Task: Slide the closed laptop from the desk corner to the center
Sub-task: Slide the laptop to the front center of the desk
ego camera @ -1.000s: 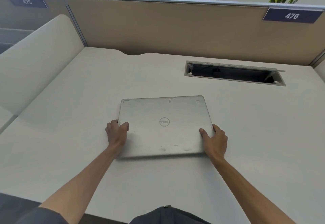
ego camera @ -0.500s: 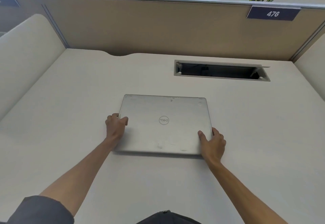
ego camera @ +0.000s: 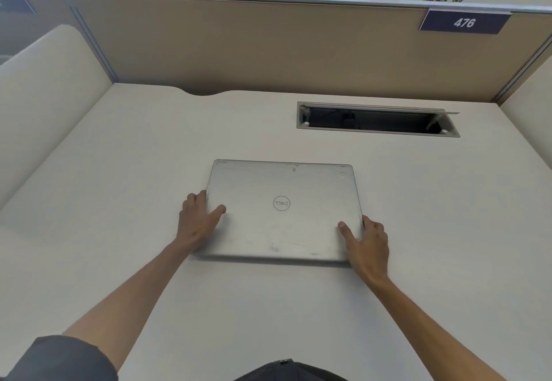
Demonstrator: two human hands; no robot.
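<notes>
A closed silver laptop (ego camera: 283, 210) with a round logo on its lid lies flat near the middle of the pale desk (ego camera: 119, 261), its edges about square to the back panel. My left hand (ego camera: 198, 220) grips its left edge, thumb resting on the lid. My right hand (ego camera: 366, 243) grips its right front corner, thumb on the lid and fingers down the side.
An open cable slot (ego camera: 378, 119) is sunk into the desk behind the laptop, to the right. A tan partition (ego camera: 268, 46) with a sign reading 476 (ego camera: 464, 22) closes the back. Cream side panels stand at left (ego camera: 44, 96) and right (ego camera: 531, 117).
The laptop, held in both hands, has shifted right across the desk and turned square to the back panel. The view has turned right with it. Both hands keep their hold.
</notes>
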